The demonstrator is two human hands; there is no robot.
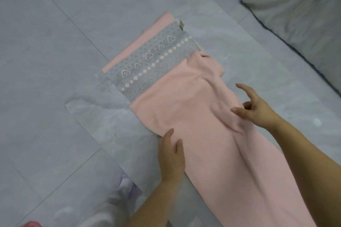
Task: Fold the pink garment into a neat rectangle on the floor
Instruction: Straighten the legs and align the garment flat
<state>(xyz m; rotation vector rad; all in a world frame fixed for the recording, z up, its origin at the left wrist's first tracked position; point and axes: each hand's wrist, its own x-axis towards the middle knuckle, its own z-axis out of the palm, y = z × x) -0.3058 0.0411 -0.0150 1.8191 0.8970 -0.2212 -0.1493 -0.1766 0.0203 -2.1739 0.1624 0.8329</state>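
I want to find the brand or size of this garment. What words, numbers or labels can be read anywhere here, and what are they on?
No text here can be read.
Pale tag at the far edge of the pink garment: too small and blurred to read.
Grey band across the garment: only hearts, diamonds and dots, no letters or numbers.

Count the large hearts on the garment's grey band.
3, spaced along the grey band of the pink garment: one heart toward its far end, one midway, one toward its left end.
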